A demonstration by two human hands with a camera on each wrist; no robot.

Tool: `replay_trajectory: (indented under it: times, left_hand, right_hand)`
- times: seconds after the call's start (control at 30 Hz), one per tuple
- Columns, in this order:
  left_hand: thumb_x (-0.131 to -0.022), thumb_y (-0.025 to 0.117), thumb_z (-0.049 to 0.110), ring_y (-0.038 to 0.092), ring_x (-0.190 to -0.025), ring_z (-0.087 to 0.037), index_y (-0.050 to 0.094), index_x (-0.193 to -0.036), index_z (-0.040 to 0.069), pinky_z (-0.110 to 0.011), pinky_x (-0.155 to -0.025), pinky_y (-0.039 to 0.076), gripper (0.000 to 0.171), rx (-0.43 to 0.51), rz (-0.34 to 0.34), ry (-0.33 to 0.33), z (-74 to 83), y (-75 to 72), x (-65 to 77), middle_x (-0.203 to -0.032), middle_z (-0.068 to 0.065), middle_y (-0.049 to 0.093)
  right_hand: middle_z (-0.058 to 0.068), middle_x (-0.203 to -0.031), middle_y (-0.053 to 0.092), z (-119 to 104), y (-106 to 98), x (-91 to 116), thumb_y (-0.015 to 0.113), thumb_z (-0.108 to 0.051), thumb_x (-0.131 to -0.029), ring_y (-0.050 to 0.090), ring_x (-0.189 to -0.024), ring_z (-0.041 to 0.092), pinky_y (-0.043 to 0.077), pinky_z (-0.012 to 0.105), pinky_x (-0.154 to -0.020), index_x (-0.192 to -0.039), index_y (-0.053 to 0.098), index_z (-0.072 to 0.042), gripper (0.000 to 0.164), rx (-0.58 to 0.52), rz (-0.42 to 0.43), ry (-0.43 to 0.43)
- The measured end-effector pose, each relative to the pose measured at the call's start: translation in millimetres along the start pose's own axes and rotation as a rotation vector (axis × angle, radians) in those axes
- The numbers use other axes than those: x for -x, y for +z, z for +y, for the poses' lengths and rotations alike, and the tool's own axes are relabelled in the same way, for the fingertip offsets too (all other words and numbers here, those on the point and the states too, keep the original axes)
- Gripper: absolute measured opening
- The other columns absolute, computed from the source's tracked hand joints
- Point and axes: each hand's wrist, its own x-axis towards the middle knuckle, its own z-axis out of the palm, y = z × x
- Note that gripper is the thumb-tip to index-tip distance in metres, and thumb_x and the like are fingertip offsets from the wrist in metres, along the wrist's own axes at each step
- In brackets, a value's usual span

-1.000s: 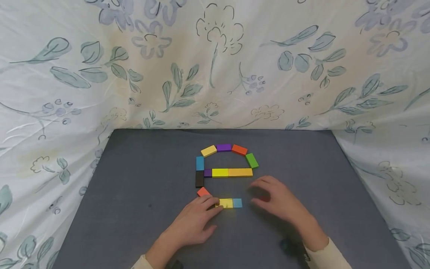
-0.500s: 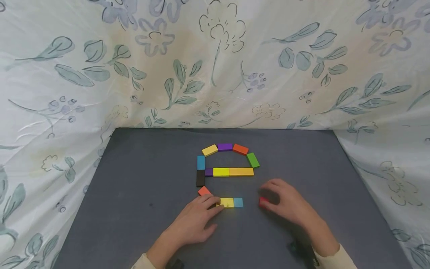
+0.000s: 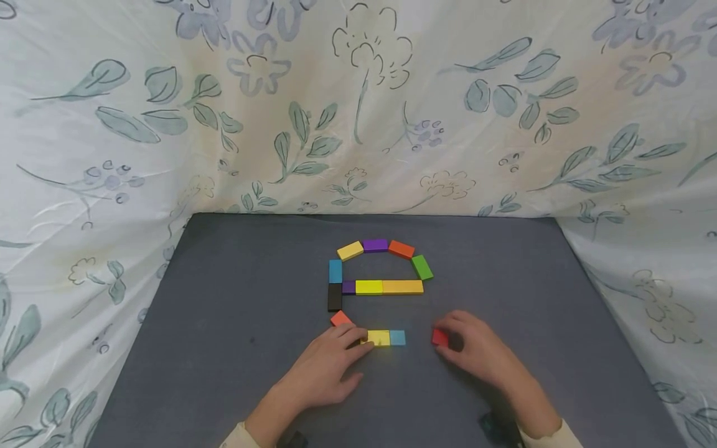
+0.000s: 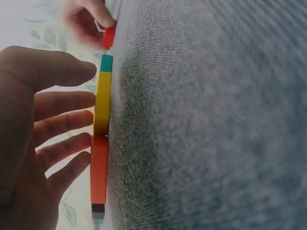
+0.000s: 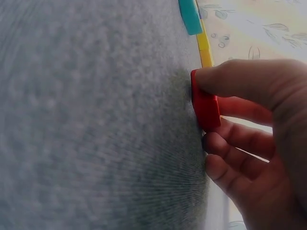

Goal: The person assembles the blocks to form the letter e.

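My right hand [image 3: 478,348] pinches a small red block [image 3: 439,337] between thumb and fingers, low at the mat. In the right wrist view the thumb lies over one face of the red block [image 5: 206,103]. A gap separates it from the light blue block [image 3: 398,338], which ends a bottom row. My left hand [image 3: 330,367] rests its fingertips along that row, near the yellow block [image 3: 381,338] and the orange-red block [image 3: 340,318]. Fairly straight fingers touch or nearly touch the block sides in the left wrist view; the thumb stands apart near the light blue end.
Behind the hands, a black block [image 3: 334,297], a blue block [image 3: 335,271], an arch ending in a green block [image 3: 422,267], and a crossbar with an orange block [image 3: 402,287] form an "e"-like outline. A floral cloth [image 3: 280,155] rises around the dark mat [image 3: 235,280].
My right hand has shifted slightly right and nearer, and the red block shows more clearly between its thumb and fingers. The left hand stays in place on the bottom row.
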Motion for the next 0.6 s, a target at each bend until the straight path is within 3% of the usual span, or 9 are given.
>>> replay_trajectory:
  times: [0.37,0.6]
  left_hand:
    - [-0.1,0.077,0.035,0.053,-0.134,-0.019,0.072,-0.144,0.018,-0.041,-0.111,0.05,0.047,0.009,-0.003,-0.005,0.4,-0.3,0.7,-0.143,0.001,0.06]
    - [-0.1,0.076,0.035,0.053,-0.135,-0.019,0.072,-0.144,0.018,-0.041,-0.112,0.049,0.047,0.01,-0.003,-0.005,0.1,1.1,1.1,-0.145,0.001,0.06]
  right_hand:
    - [-0.016,-0.105,0.064,-8,1,-3,0.094,-0.019,-0.085,0.058,-0.093,0.006,0.057,0.038,-0.082,-0.116,0.081,-0.02,0.034,0.005,0.072,-0.091]
    - [-0.015,-0.11,0.065,-18,-2,-9,0.093,-0.018,-0.087,0.059,-0.096,0.005,0.059,0.038,-0.084,-0.119,0.08,-0.02,0.035,-0.002,0.064,-0.119]
